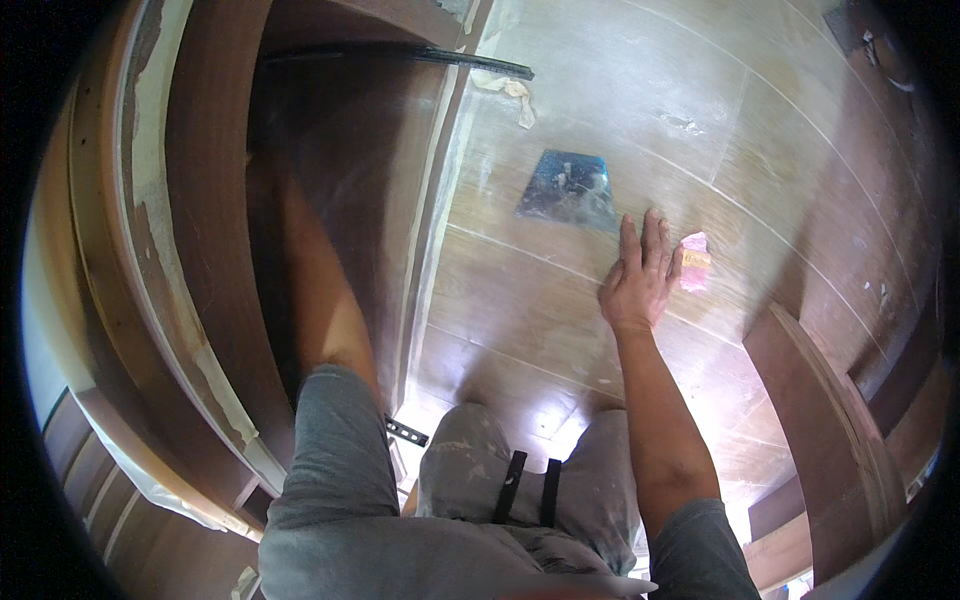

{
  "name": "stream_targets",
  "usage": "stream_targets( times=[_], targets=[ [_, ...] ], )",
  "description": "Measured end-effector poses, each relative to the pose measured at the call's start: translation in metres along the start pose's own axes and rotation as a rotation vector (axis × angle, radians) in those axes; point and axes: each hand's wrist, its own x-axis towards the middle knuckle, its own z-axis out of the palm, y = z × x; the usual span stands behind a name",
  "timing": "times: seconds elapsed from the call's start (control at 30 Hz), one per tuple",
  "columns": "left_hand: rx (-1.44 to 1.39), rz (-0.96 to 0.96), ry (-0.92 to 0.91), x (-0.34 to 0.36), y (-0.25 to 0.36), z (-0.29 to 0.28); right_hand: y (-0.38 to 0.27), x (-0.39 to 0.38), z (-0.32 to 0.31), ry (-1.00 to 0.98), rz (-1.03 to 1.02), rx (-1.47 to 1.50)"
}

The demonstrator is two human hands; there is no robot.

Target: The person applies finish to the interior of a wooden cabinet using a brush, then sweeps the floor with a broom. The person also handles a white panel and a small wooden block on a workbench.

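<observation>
My left forearm [325,300] reaches into the dark wooden cabinet recess [375,180] at the left; its far end is lost in shadow, so I cannot make out the fingers of my left hand. My right hand [640,270] rests on the tiled, wood-look floor [500,280] with its fingers stretched out. Beside those fingertips are a blue trapezoid plate [565,188] with pale smears and a crumpled pink and yellow scrap [696,262]. A long black strip [480,67] crosses the top of the recess, with a torn pale scrap [515,95] below its right end.
Curved-looking wooden cabinet boards [205,230] with pale edging fill the left side. A standing wooden panel [820,420] is at the right, near my right arm. My knees are at the bottom, by a small black perforated strip [405,431]. A dark object [855,30] lies at the top right.
</observation>
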Motion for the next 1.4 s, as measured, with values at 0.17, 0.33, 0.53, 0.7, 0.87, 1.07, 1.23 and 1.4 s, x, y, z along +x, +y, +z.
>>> stream_targets(
  times=[0.17, 0.33, 0.53, 0.7, 0.87, 1.07, 1.23, 1.4],
  targets=[
    [-0.102, -0.027, -0.17, -0.037, 0.023, 0.017, 0.0, 0.0, 0.001, 0.025, -0.014, -0.011],
    [0.166, 0.12, 0.016, 0.008, 0.016, -0.01, -0.001, 0.001, 0.001, 0.032, -0.021, -0.001],
    [0.289, 0.246, -0.025, 0.055, -0.001, 0.037, -0.001, 0.0, 0.002, 0.026, -0.009, -0.013],
    [0.249, 0.264, -0.053, 0.033, 0.026, 0.027, -0.004, 0.0, -0.001, 0.018, 0.005, -0.01],
    [0.221, 0.24, -0.025, 0.026, 0.009, -0.012, -0.004, 0.0, 0.001, 0.07, -0.02, 0.015],
    [0.266, 0.285, -0.034, 0.038, 0.01, 0.022, -0.004, 0.001, 0.002, 0.118, -0.05, 0.013],
    [0.228, 0.257, -0.006, 0.016, 0.011, -0.01, -0.003, 0.001, 0.0, 0.092, -0.036, 0.014],
    [0.311, 0.226, 0.053, 0.018, -0.004, -0.008, -0.003, -0.001, 0.001, 0.091, -0.044, -0.006]
  ],
)
